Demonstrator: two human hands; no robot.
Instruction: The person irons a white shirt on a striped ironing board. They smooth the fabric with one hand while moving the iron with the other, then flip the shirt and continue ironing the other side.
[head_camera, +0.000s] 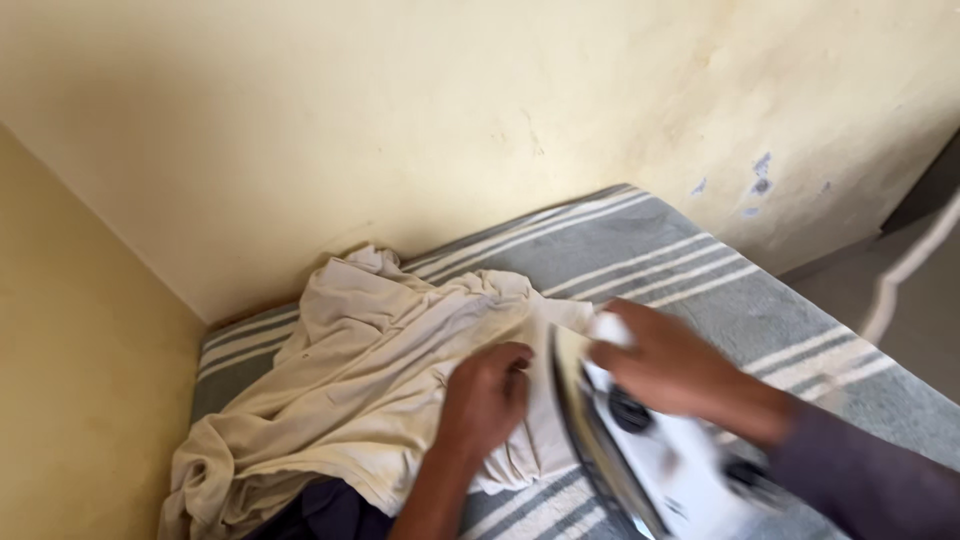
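A crumpled cream garment (350, 390) lies on a grey blanket with white stripes (640, 260). My left hand (487, 398) presses down on the cloth, fingers curled over a fold near its right edge. My right hand (670, 365) grips the handle of a white electric iron (640, 450), which is tilted up on its side, its metal soleplate facing the garment just right of my left hand. The iron is blurred.
A yellow wall (400, 120) runs behind the blanket and meets another wall at the left corner. The iron's white cord (905, 270) hangs at the far right over a grey floor. A dark cloth (330, 510) shows under the garment's near edge.
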